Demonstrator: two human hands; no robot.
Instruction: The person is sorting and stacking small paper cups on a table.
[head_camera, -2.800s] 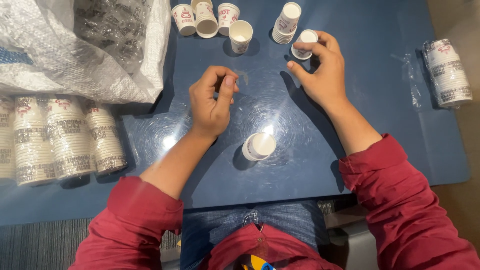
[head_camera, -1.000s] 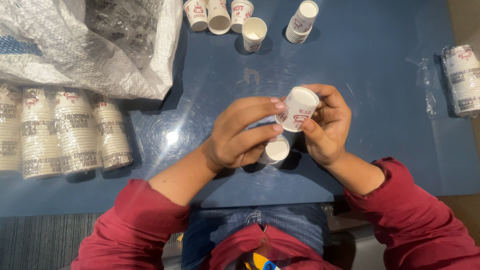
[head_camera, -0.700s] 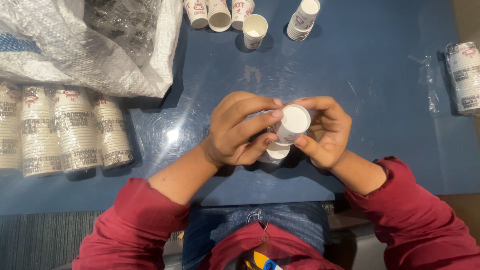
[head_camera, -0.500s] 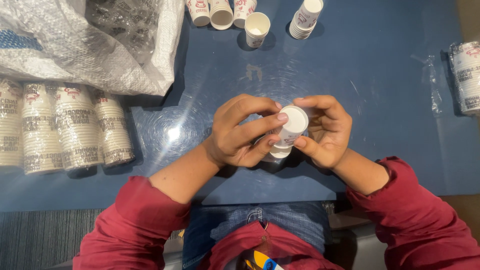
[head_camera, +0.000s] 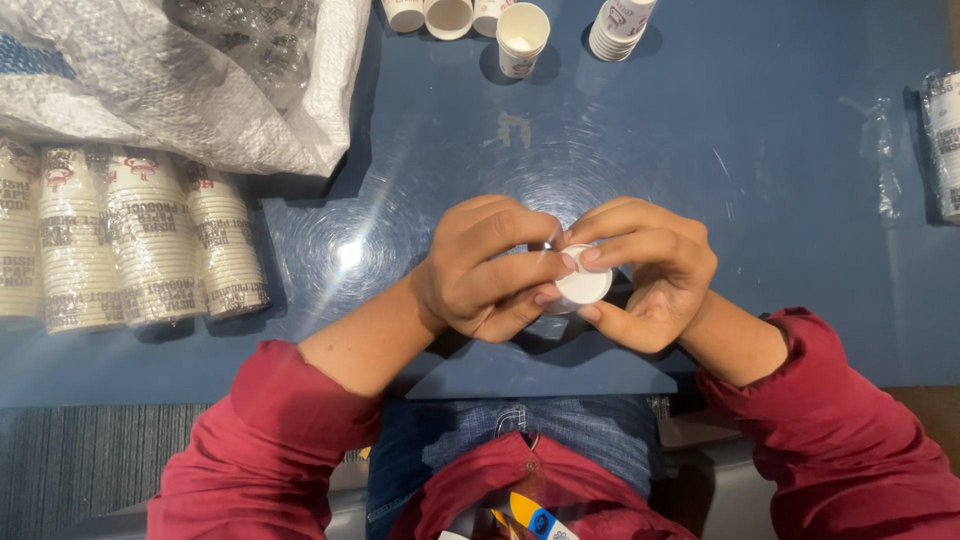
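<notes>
Both hands are pinching the same small white paper cup (head_camera: 582, 287) just above the table's near edge, the left hand (head_camera: 490, 265) wrapping over it and the right hand (head_camera: 655, 275) cradling it from below. Squeezing too hard is probably going to crush that thin rim, or the cup could be slipping off the near edge. Open blue table (head_camera: 760, 150) is sitting ahead; wrapped cup stacks (head_camera: 130, 240) are crowding the left edge.

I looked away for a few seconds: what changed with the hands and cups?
The right hand took a white paper cup from the far cluster to the table's middle; the left hand joined, gripping it too. Wrapped cup stacks and plastic sack stayed.
</notes>
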